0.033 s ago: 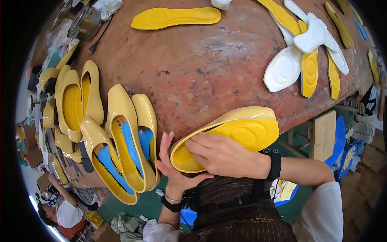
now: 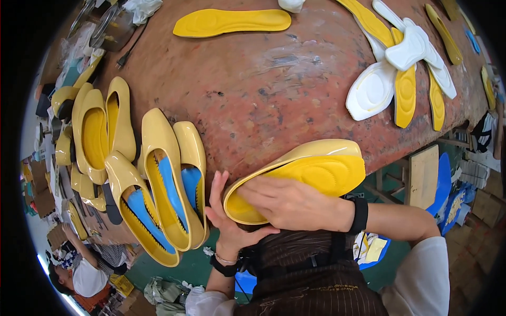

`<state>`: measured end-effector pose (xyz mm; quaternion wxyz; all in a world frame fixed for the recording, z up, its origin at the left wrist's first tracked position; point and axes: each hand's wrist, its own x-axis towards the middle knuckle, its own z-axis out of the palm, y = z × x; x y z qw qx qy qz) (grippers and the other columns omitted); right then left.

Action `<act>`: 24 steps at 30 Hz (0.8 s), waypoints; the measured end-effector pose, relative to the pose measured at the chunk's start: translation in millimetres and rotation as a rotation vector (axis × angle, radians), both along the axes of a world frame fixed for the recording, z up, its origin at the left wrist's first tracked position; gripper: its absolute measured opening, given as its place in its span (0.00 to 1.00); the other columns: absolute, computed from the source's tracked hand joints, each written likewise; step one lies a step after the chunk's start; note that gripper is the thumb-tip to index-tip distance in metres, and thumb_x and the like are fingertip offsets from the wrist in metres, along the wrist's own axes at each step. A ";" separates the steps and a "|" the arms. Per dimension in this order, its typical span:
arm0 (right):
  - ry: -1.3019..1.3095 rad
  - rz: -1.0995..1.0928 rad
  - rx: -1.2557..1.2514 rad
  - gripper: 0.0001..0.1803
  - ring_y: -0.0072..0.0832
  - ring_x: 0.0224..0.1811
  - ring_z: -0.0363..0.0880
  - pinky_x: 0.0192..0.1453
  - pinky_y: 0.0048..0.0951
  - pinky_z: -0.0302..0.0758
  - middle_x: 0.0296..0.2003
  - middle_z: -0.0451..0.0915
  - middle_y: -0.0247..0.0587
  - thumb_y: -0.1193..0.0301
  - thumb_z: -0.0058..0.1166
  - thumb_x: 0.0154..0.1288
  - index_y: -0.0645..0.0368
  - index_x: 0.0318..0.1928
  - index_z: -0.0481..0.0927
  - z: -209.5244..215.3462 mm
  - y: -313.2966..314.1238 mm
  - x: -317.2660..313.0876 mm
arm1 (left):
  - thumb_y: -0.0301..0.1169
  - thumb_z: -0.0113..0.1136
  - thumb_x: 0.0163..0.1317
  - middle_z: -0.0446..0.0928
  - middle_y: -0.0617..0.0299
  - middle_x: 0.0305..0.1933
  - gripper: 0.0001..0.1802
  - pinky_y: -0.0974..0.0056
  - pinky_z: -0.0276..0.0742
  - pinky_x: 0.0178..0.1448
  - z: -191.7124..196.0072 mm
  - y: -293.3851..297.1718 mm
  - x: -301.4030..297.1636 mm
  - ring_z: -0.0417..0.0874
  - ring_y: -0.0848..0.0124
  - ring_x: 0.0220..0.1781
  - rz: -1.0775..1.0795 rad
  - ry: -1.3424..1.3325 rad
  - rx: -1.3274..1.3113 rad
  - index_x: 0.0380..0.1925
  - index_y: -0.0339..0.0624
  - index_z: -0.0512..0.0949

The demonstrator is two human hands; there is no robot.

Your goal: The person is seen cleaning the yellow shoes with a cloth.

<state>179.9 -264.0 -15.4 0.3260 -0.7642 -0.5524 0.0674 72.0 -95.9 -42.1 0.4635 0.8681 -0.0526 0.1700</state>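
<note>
At the near edge of the worn red-brown table [image 2: 253, 89], a yellow flat shoe [image 2: 295, 176] is held between both hands, its yellow padded insole [image 2: 321, 174] facing up. No packages, labels or signs can be made out; only a flat wooden board [image 2: 423, 176] stands below the table's right edge, beside something blue. The right hand [image 2: 292, 203] comes in from the right with a black wristband, palm down, fingers spread flat over the insole at the shoe's near end, pressing rather than gripping. The left hand [image 2: 224, 210] rises from below, palm open, fingers pointing up along the shoe's left end, thumb tucked under it. To the left lie yellow shoes with blue linings [image 2: 168, 184]. Far across, a loose yellow insole [image 2: 232, 22] lies flat; to the far right, white and yellow insoles [image 2: 400, 79] fan out.
</note>
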 end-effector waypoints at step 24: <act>-0.081 -0.278 -0.096 0.17 0.41 0.64 0.76 0.77 0.47 0.58 0.48 0.85 0.49 0.74 0.60 0.51 0.58 0.44 0.88 27.1 -34.8 9.9 | 0.33 0.61 0.61 0.54 0.33 0.75 0.22 0.48 0.58 0.75 27.1 -41.0 -4.5 0.62 0.45 0.74 0.200 0.169 -0.095 0.50 0.39 0.63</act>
